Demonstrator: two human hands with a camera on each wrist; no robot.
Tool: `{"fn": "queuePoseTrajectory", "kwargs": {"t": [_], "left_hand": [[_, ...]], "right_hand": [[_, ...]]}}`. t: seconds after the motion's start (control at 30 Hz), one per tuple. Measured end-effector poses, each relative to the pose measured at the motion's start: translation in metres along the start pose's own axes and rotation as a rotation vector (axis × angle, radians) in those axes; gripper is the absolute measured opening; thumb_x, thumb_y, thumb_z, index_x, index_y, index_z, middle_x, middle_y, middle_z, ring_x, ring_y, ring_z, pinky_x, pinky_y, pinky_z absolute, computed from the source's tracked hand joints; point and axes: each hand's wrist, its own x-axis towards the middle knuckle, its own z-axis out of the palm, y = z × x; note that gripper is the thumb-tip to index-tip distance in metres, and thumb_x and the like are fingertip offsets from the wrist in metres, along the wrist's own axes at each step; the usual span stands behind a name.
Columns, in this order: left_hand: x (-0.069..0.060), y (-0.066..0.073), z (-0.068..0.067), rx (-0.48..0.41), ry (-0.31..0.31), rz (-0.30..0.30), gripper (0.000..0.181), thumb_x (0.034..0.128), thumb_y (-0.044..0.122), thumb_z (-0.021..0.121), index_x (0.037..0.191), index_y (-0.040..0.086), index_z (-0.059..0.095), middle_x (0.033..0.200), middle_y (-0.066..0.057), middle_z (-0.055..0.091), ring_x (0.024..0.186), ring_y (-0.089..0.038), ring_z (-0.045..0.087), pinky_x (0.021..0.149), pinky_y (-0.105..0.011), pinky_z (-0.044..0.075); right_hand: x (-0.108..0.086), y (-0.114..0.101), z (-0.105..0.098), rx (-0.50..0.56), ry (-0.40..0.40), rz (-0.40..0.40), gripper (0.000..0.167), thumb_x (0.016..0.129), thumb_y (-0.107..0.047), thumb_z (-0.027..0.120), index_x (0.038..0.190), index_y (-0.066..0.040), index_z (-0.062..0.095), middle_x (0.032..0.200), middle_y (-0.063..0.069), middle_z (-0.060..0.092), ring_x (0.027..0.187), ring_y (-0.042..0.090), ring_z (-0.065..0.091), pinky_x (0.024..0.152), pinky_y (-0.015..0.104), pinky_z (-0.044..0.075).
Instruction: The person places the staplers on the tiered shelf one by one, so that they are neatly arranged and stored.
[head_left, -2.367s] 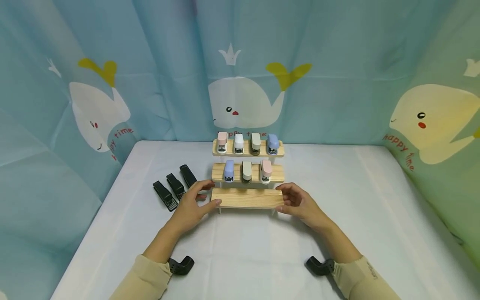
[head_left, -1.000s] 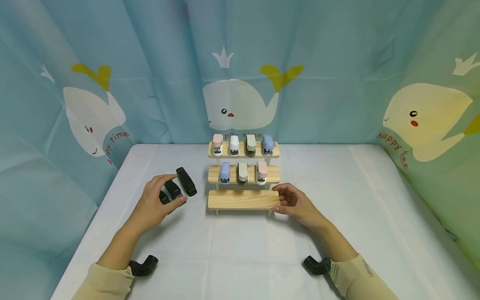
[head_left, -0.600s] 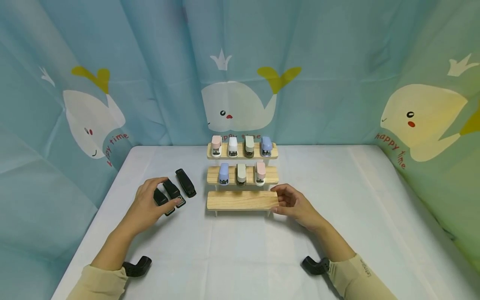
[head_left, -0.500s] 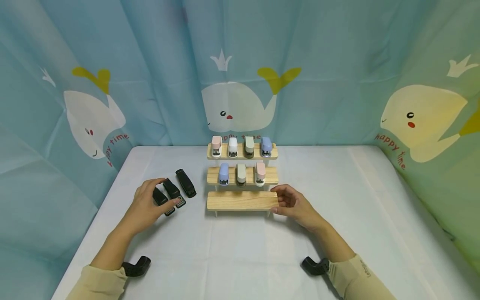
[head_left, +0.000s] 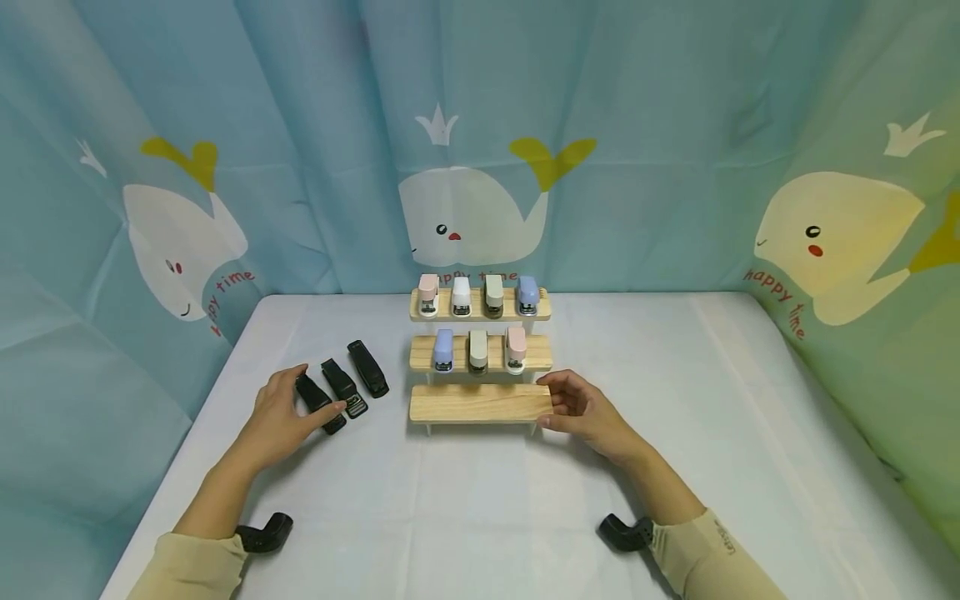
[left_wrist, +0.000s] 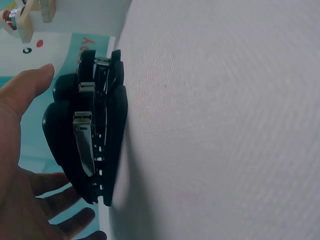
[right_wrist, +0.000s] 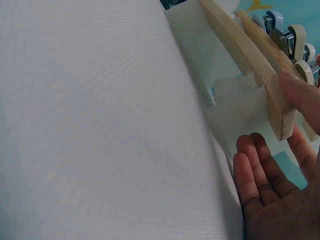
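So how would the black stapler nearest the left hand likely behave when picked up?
The black stapler would likely feel stiff, yet may close if squeezed, as it gapes above its base. Its metal parts suggest some weight for its size. That long base makes rolling unlikely.

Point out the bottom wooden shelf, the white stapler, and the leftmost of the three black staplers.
Bottom wooden shelf point(head_left: 480, 404): head view, middle of its top surface.
White stapler point(head_left: 461, 295): head view, middle of its body.
Leftmost black stapler point(head_left: 313, 393): head view, middle of its visible body.
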Motion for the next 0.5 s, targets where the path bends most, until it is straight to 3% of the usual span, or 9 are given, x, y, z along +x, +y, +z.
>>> {"fn": "queuePoseTrajectory", "kwargs": {"t": [0.5], "left_hand": [[0.009, -0.012, 0.001, 0.037, -0.039, -0.077, 0.116, 0.0858, 0.069, 0.071, 0.157, -0.010, 0.025, 0.159, -0.037, 0.024, 0.146, -0.058, 0.024, 0.113, -0.072, 0.031]], "right_hand": [[0.000, 0.000, 0.001, 0.004, -0.007, 0.001, 0.056, 0.089, -0.002, 0.079, 0.138, -0.002, 0.052, 0.126, 0.016, 0.058, 0.104, 0.021, 0.063, 0.086, 0.027, 0.057]]}}
